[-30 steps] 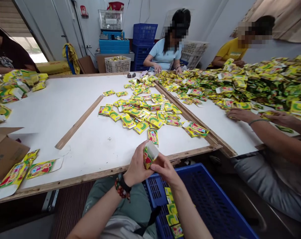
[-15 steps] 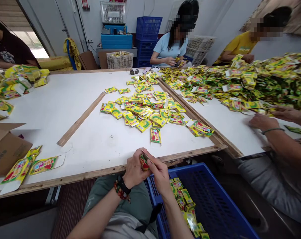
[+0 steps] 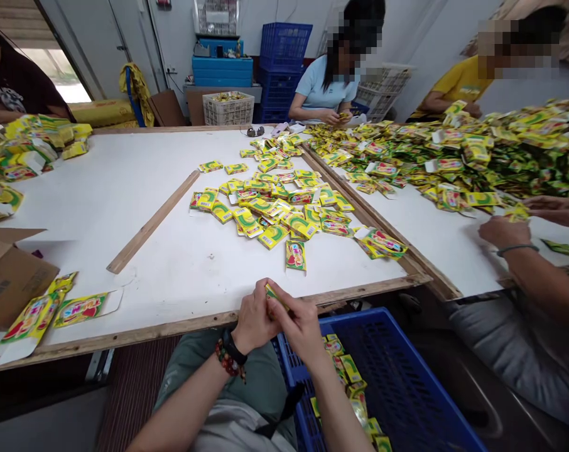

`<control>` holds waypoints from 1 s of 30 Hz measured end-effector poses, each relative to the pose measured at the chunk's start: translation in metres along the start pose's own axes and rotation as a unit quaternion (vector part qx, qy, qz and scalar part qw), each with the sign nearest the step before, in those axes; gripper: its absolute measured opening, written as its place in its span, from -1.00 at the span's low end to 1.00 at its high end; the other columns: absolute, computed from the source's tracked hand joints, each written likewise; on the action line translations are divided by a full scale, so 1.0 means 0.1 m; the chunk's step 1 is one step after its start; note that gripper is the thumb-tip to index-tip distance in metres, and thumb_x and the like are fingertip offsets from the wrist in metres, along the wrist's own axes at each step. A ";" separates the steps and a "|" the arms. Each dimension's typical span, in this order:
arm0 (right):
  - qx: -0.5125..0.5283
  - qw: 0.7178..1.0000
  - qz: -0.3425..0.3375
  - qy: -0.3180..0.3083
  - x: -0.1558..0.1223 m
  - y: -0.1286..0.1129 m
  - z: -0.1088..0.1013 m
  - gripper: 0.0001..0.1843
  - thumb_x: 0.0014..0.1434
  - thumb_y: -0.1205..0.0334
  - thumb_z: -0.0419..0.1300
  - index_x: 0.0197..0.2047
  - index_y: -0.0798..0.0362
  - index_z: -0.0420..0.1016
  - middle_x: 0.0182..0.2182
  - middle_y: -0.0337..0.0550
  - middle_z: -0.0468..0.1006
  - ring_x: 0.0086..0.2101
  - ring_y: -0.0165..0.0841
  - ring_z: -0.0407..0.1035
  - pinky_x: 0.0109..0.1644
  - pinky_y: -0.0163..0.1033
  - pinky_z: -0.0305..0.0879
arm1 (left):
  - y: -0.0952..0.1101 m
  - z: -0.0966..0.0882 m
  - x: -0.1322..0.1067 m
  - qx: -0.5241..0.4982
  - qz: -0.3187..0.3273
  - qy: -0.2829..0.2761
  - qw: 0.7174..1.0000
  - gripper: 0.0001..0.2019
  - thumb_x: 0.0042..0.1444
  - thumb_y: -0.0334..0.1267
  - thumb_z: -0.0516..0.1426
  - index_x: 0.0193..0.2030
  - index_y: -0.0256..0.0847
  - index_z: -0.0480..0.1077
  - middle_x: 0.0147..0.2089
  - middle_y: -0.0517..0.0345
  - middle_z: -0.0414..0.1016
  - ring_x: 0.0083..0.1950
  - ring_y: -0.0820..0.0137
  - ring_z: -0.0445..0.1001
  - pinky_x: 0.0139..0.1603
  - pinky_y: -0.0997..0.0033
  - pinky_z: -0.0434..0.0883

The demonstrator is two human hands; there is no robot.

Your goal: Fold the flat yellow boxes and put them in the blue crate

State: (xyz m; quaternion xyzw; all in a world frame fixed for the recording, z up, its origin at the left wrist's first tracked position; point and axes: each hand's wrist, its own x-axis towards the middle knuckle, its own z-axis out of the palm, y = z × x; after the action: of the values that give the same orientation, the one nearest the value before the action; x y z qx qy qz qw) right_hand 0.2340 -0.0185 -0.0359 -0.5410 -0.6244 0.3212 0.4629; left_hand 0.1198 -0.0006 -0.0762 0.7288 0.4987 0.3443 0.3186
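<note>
Both of my hands hold one small yellow-green carton [image 3: 275, 295] just over the near edge of the white table [image 3: 124, 207]. My left hand [image 3: 255, 317], with a dark watch and bead bracelet at the wrist, is closed around its left side. My right hand [image 3: 299, 325] pinches its right end, so most of the carton is hidden by fingers. A single flat carton [image 3: 295, 255] lies on the table just beyond my hands. Further out spreads a loose heap of flat cartons [image 3: 275, 201].
A blue crate [image 3: 397, 376] with folded cartons stands below my right arm. A wooden strip [image 3: 152, 221] lies on the table; a cardboard box [image 3: 6, 276] and flat cartons [image 3: 53, 311] sit at left. Other people work around a second table [image 3: 430, 232] piled with cartons.
The carton was held up open-ended a second ago; now both hands have closed over it and lowered it slightly. The view has tilted down a little.
</note>
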 end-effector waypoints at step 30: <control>-0.319 0.934 0.074 0.145 -0.30 0.19 -0.60 -0.70 0.17 0.03 0.16 -0.18 -0.03 0.65 -0.22 0.02 0.66 -0.27 -0.07 0.57 -0.20 -0.04 0.48 | 0.07 -0.03 0.05 -0.074 0.110 -0.074 0.988 -0.16 -0.01 -0.20 0.27 0.33 -0.12 -0.10 0.18 -0.06 0.28 0.21 0.11 0.26 0.24 -0.09 0.26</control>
State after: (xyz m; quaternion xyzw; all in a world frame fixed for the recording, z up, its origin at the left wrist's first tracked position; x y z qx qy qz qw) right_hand 0.2967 -0.0497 -0.0381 -0.7453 -0.5786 0.0567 0.3264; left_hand 0.1224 0.0025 -0.0685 0.7772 0.3638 0.3586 0.3675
